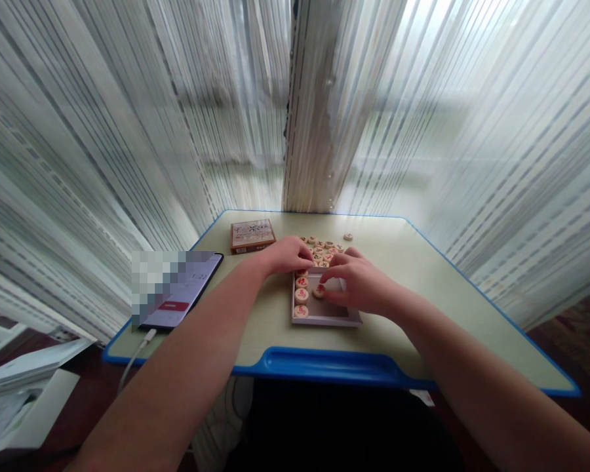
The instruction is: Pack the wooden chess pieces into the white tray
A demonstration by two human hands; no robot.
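Note:
A shallow box tray [324, 319] lies on the table [423, 275] with a column of round wooden chess discs [301, 296] along its left wall. My right hand [358, 283] reaches into the tray, thumb and fingers pinched on one disc [318, 292]. My left hand [288, 254] rests curled at the tray's far left corner, fingertips on a disc beside a loose pile of discs [324, 250]. One single disc [347, 236] lies apart at the back.
The brown box lid [252, 235] lies at the back left. A phone [177, 292] with a cable sits at the table's left edge. Sheer curtains [128, 131] hang close behind. A blue recessed tray [324, 364] runs along the front edge.

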